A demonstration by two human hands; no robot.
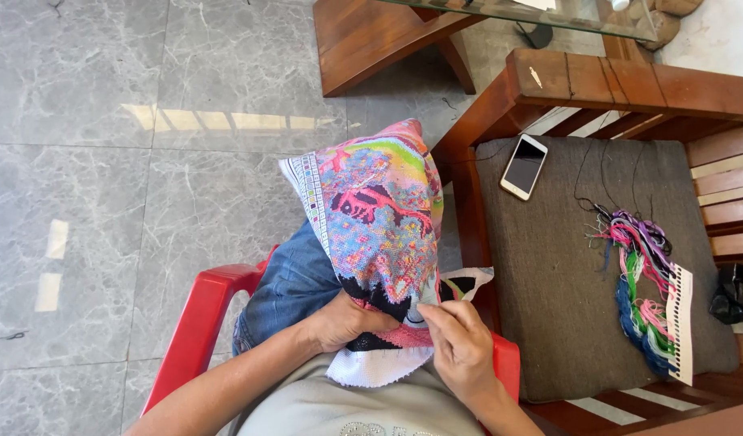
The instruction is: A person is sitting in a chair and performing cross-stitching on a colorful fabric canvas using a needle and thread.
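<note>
A colourful cross-stitch cloth [377,211] hangs over my knee, covered in pink, blue and green stitching with a white border. Under its near edge my left hand [344,321] grips the fabric. My right hand [460,343] pinches at the cloth's near right edge, fingertips together as if on a needle; the needle itself is too small to see. I sit in a red plastic chair [200,319], in blue jeans.
A wooden armchair [621,85] with a dark grey cushion stands to my right. On the cushion lie a white-edged phone [524,166] and a bundle of coloured threads [644,282] on a card. A glass-topped wooden table [387,36] stands ahead on the grey marble floor.
</note>
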